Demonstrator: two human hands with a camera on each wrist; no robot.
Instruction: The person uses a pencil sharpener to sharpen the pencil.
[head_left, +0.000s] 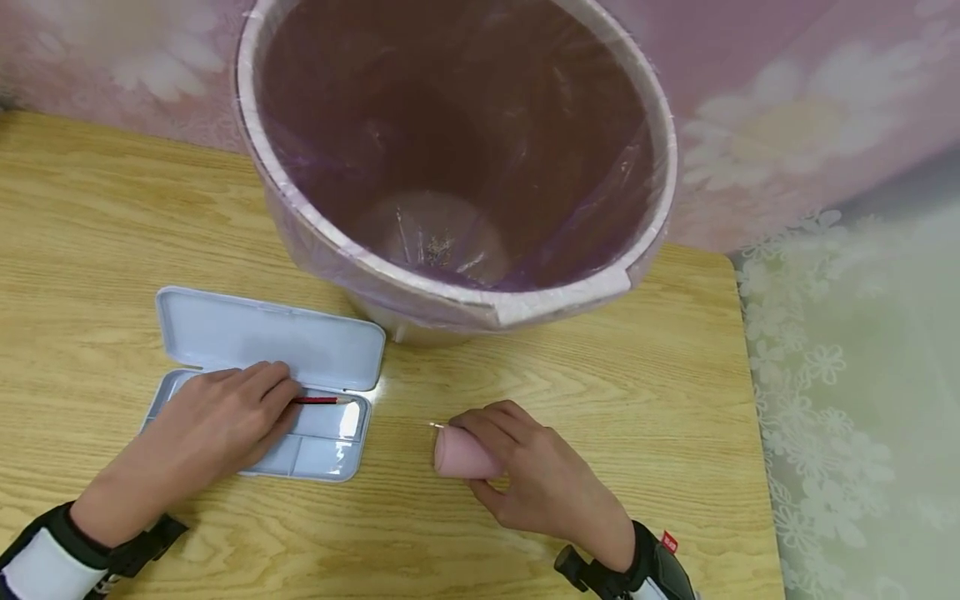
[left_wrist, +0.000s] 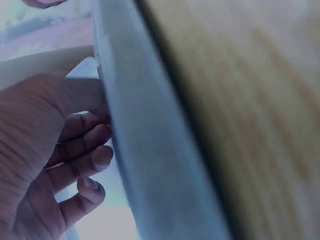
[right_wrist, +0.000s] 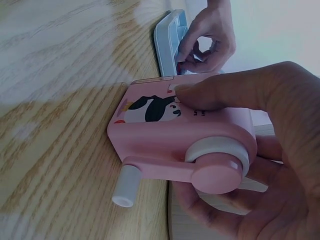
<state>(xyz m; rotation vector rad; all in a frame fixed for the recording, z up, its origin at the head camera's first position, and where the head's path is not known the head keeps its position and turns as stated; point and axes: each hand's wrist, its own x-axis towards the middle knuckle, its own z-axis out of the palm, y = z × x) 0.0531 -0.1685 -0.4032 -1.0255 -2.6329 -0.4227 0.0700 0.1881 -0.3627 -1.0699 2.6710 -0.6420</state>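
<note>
A pale blue pencil case (head_left: 270, 329) lies with its lid swung back. My left hand (head_left: 232, 412) is over its tray, pinching a red and black pencil (head_left: 318, 401) whose tip points right. In the right wrist view, the left hand's (right_wrist: 210, 40) thumb and finger meet near a bit of red at the case's edge; the left wrist view hides the pencil. My right hand (head_left: 540, 467) grips a pink crank pencil sharpener (right_wrist: 150, 135) near the table top, thumb on its printed panda side. The crank and its white knob (right_wrist: 127, 185) face the wrist camera.
Behind the pencil case stands a large bin (head_left: 450, 304) lined with a clear purple bag, with small dark bits at its bottom. The wooden table (head_left: 600, 383) ends at the right beside a pale flowered covering (head_left: 840, 417). A flowered pink wall (head_left: 787, 125) is at the back.
</note>
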